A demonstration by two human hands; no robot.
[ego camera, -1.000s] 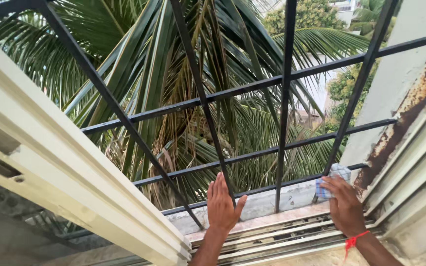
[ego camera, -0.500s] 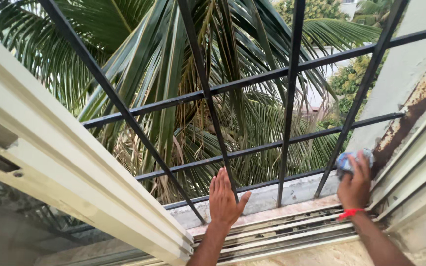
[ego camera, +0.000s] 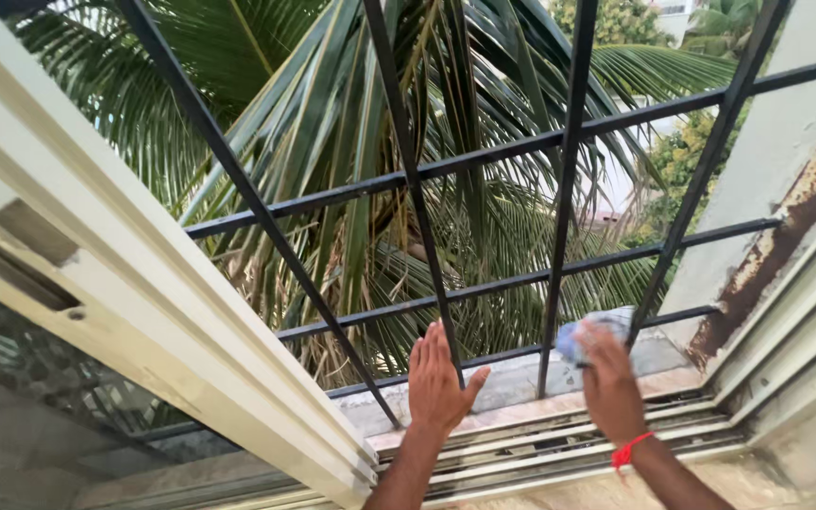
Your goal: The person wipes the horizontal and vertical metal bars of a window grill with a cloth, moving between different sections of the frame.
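Observation:
My right hand (ego camera: 609, 383) holds a blue-and-white cloth (ego camera: 589, 330) against the black metal window grille (ego camera: 559, 274), low down between two upright bars. A red thread is tied round that wrist. My left hand (ego camera: 438, 382) lies flat, fingers together, on the grille beside a slanting bar, just above the stone sill (ego camera: 512, 385). It holds nothing.
A cream sliding window frame (ego camera: 134, 293) with patterned glass runs along the left. Metal sliding tracks (ego camera: 559, 444) lie under my hands. A rusty, peeling frame (ego camera: 786, 236) and wall stand at the right. Palm fronds (ego camera: 332, 142) fill the space beyond the bars.
My right hand has carried the cloth from the right corner by the rusty frame leftward and down along the grille. My left hand has stayed in place on the bars.

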